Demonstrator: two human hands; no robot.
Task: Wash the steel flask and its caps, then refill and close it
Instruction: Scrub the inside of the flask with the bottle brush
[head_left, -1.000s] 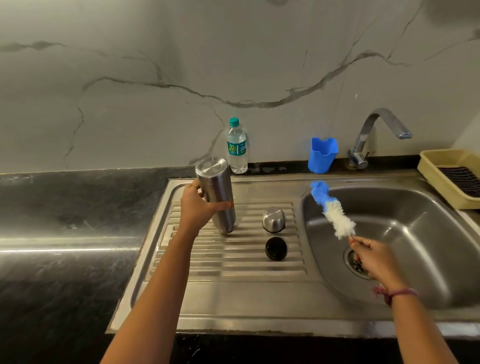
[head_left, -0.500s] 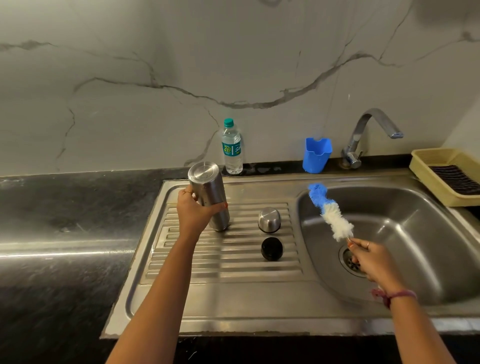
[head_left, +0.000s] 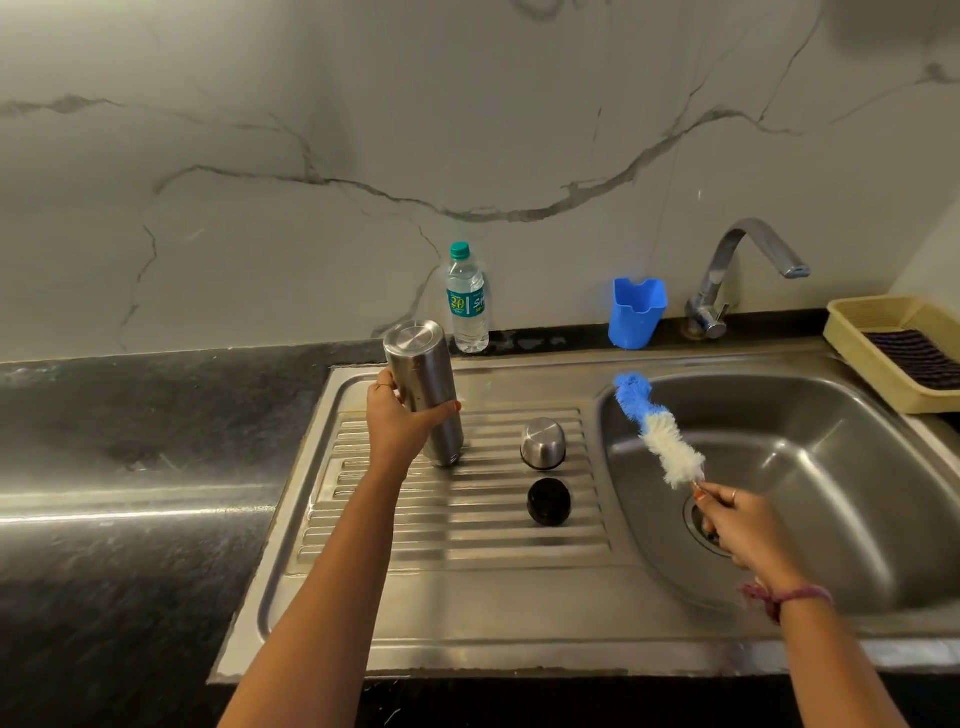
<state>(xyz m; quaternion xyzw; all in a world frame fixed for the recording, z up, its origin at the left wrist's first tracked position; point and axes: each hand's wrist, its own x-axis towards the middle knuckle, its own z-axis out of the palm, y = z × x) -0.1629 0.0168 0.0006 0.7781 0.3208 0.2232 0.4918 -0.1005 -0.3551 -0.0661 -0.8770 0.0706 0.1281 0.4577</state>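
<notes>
Flask (head_left: 423, 389) within left-hand fingers (head_left: 447, 409)

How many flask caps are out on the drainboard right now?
2: the steel cap right of the flask, and the black cap just in front of it. None seem hidden.

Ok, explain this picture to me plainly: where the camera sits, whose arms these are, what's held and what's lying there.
The camera sits on a person's head, looking down at their own bare arms. The left hand grips an upside-down cylindrical steel flask standing on the ribbed steel draining board. The right hand holds a blue-and-white fluffy bottle brush over the steel sink basin. A domed steel cap and a round black cap lie on the board.
</notes>
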